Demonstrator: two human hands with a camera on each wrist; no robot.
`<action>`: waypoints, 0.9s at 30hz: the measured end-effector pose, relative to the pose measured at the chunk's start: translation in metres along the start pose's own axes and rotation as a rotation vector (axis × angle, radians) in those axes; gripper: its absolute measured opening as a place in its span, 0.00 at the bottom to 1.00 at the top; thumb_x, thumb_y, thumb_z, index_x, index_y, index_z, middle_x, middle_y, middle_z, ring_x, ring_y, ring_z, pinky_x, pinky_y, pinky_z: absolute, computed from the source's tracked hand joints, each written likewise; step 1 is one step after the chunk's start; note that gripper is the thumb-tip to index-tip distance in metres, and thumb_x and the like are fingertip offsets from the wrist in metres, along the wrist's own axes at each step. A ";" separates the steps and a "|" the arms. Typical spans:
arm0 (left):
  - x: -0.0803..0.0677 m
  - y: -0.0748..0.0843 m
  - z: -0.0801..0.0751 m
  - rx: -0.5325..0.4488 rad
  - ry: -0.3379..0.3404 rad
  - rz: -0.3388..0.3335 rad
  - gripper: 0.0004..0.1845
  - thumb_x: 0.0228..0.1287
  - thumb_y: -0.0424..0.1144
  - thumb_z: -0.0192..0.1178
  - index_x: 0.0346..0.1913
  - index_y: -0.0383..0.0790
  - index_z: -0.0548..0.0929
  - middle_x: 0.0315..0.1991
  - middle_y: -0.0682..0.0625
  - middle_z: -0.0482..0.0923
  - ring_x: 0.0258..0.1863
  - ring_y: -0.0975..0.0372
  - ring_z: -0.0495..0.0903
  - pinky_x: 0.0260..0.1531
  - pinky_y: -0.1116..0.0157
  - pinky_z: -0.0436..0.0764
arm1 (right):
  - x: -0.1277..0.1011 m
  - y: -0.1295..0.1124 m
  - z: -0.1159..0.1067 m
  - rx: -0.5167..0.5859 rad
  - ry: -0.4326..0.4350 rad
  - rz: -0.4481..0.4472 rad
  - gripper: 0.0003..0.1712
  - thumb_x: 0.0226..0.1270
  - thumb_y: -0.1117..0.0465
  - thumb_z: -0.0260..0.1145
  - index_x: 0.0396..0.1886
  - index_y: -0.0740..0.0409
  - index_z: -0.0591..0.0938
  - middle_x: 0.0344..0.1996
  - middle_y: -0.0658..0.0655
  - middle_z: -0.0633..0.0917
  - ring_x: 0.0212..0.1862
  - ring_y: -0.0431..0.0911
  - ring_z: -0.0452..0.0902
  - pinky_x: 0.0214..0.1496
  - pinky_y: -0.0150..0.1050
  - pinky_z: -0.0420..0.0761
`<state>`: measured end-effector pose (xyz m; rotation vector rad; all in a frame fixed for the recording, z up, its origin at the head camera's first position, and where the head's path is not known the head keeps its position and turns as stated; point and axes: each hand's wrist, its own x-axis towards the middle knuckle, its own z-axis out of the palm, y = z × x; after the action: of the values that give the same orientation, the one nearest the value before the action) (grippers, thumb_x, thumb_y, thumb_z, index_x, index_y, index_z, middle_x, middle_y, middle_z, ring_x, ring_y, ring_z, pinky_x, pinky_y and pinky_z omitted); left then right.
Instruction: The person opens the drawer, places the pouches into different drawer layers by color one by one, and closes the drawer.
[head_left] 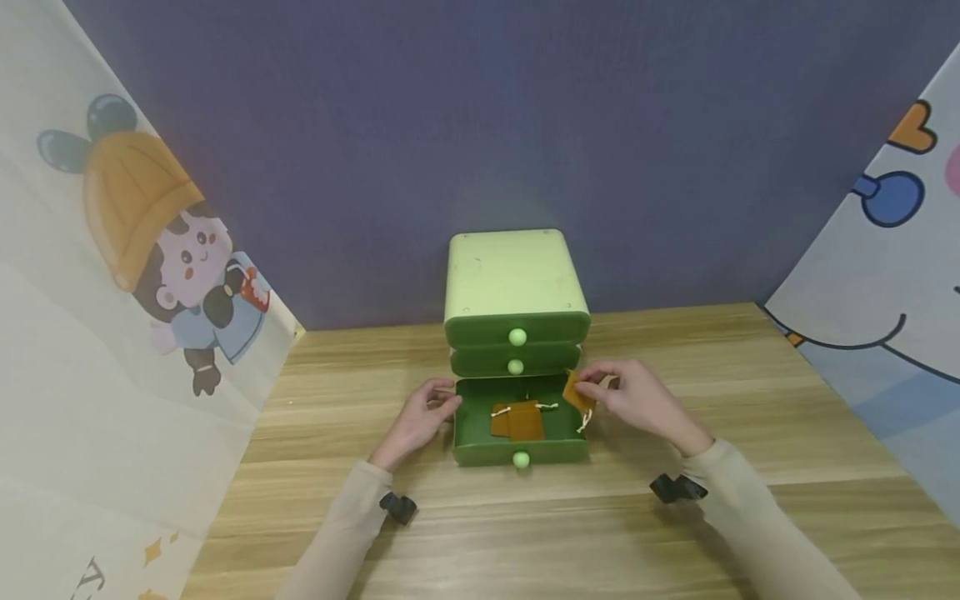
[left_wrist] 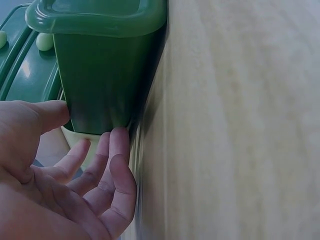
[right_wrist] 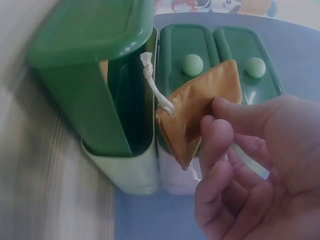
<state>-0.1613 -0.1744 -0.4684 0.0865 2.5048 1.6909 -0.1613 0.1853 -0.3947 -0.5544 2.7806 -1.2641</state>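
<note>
A small mini cabinet (head_left: 513, 275) with a pale green top and dark green drawer fronts stands against the back wall. Its bottom drawer (head_left: 480, 454) is pulled out, and brown drawstring pouches (head_left: 525, 422) with white cords lie inside. Over the drawer's right edge, my right hand (head_left: 626, 396) pinches another brown drawstring pouch (right_wrist: 200, 102) between thumb and fingers, its knotted cords hanging loose. My left hand (head_left: 423, 417) is at the drawer's left side; its fingertips (left_wrist: 119, 137) touch the cabinet's edge beside the drawer wall, the thumb near the drawer's upper rim.
Two upper drawers (head_left: 480, 331) with round pale knobs are closed. The cabinet stands on a wood-grain table (head_left: 360, 358) with a dark blue wall (head_left: 337, 167) behind it. Cartoon-printed panels (head_left: 45, 333) flank both sides. Each wrist wears a black camera mount.
</note>
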 end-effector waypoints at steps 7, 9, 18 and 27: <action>-0.001 0.002 0.000 -0.007 0.004 0.002 0.23 0.78 0.36 0.62 0.69 0.30 0.75 0.59 0.32 0.83 0.60 0.40 0.84 0.59 0.50 0.88 | 0.008 -0.007 0.011 0.016 -0.038 -0.006 0.07 0.74 0.60 0.72 0.46 0.56 0.91 0.37 0.54 0.90 0.19 0.44 0.78 0.19 0.33 0.75; -0.001 0.002 0.000 -0.012 0.002 0.001 0.23 0.78 0.36 0.62 0.69 0.30 0.75 0.59 0.32 0.83 0.58 0.41 0.85 0.57 0.51 0.89 | 0.010 -0.008 0.015 0.015 -0.040 -0.014 0.06 0.73 0.60 0.72 0.45 0.55 0.91 0.37 0.54 0.91 0.21 0.43 0.78 0.20 0.33 0.76; 0.000 0.000 0.000 -0.022 0.006 -0.002 0.23 0.77 0.35 0.62 0.69 0.30 0.75 0.58 0.31 0.83 0.57 0.41 0.86 0.55 0.52 0.90 | 0.017 -0.008 0.033 0.025 -0.089 -0.020 0.06 0.74 0.59 0.72 0.45 0.54 0.91 0.34 0.51 0.89 0.19 0.45 0.78 0.18 0.34 0.76; 0.000 -0.002 0.000 -0.007 -0.003 0.003 0.23 0.78 0.36 0.62 0.69 0.30 0.75 0.59 0.31 0.82 0.61 0.39 0.84 0.61 0.48 0.86 | 0.019 -0.002 0.042 0.020 -0.089 -0.030 0.05 0.73 0.62 0.72 0.44 0.57 0.91 0.34 0.57 0.90 0.18 0.45 0.78 0.16 0.32 0.73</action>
<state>-0.1612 -0.1747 -0.4701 0.0918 2.4976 1.6994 -0.1706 0.1474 -0.4189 -0.6371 2.6946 -1.2394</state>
